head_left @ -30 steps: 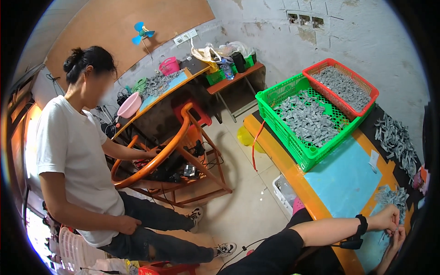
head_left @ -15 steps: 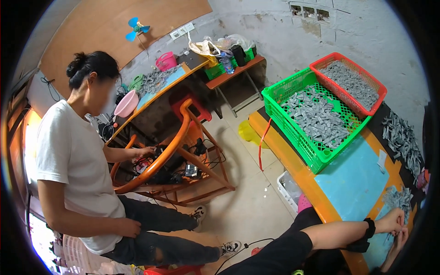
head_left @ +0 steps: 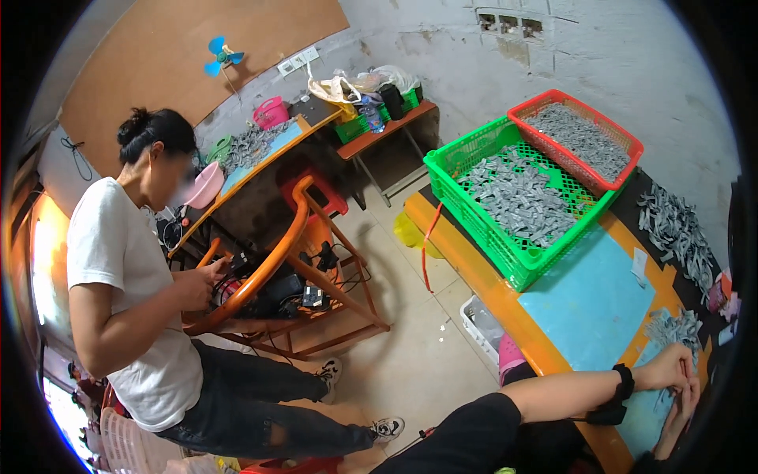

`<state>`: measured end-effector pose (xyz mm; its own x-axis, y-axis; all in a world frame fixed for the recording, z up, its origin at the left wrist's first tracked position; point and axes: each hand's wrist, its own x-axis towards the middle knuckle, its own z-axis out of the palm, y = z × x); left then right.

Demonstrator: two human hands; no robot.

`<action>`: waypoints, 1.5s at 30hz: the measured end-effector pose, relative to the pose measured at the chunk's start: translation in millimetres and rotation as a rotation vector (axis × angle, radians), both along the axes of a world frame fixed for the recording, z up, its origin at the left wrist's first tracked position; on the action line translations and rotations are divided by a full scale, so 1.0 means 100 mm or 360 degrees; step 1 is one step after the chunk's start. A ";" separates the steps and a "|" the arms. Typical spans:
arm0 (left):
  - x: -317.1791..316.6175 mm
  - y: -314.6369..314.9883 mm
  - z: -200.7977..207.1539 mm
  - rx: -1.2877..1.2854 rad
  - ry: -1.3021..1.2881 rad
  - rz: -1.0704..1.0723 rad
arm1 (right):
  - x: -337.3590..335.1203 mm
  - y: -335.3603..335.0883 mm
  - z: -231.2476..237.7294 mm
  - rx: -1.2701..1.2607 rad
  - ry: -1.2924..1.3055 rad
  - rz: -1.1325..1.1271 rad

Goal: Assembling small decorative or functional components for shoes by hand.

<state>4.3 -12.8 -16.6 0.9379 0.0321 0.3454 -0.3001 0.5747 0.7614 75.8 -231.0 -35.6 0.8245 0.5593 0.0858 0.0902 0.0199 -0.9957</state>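
Observation:
At the lower right my left hand (head_left: 668, 368), with a black band on its wrist, reaches over the blue work surface (head_left: 584, 304). Its fingers are bent and pinched close against my right hand (head_left: 677, 417). Whatever lies between the fingertips is too small and covered to make out. Just beyond my left hand is a small heap of grey strip-like pieces (head_left: 673, 329). More grey strips (head_left: 675, 237) lie in a larger pile along the table's far right edge.
A green crate (head_left: 482, 229) of grey pieces stands on the table, with a red basket (head_left: 632, 170) resting on its rim. At left a person (head_left: 134, 308) stands beside an orange wooden chair (head_left: 276, 257) holding black devices and cables. A white bin (head_left: 478, 328) sits below the table edge.
My view has shifted slightly, so the table and crate appear further left. The other person's lowered hand has risen to meet their other hand over the chair. My hands remain together.

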 end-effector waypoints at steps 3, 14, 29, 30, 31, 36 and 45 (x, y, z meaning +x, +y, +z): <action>0.00 -0.08 0.12 0.0067 -0.0067 -0.0057 | -0.18 0.03 0.12 0.0034 -0.0091 -0.0215; -0.17 0.16 0.27 0.0419 0.0360 -0.0217 | -0.50 0.33 0.65 0.0199 0.0333 0.0049; -0.14 0.11 0.18 0.0470 0.0148 -0.0359 | -0.50 0.40 0.54 0.0159 0.0412 -0.0080; -0.11 0.05 0.10 0.0381 0.0069 -0.0371 | -0.53 0.39 0.52 0.0149 0.0319 -0.0160; -0.11 -0.01 0.15 0.0349 0.0058 -0.0357 | -0.52 0.34 0.45 0.0185 0.0310 -0.0222; -0.12 0.00 0.12 0.0368 -0.0002 -0.0351 | -0.32 0.30 0.27 0.0167 0.0384 0.0088; -0.14 0.19 0.21 0.1096 -0.0108 0.0248 | -0.38 0.48 0.44 0.0017 0.0409 0.0092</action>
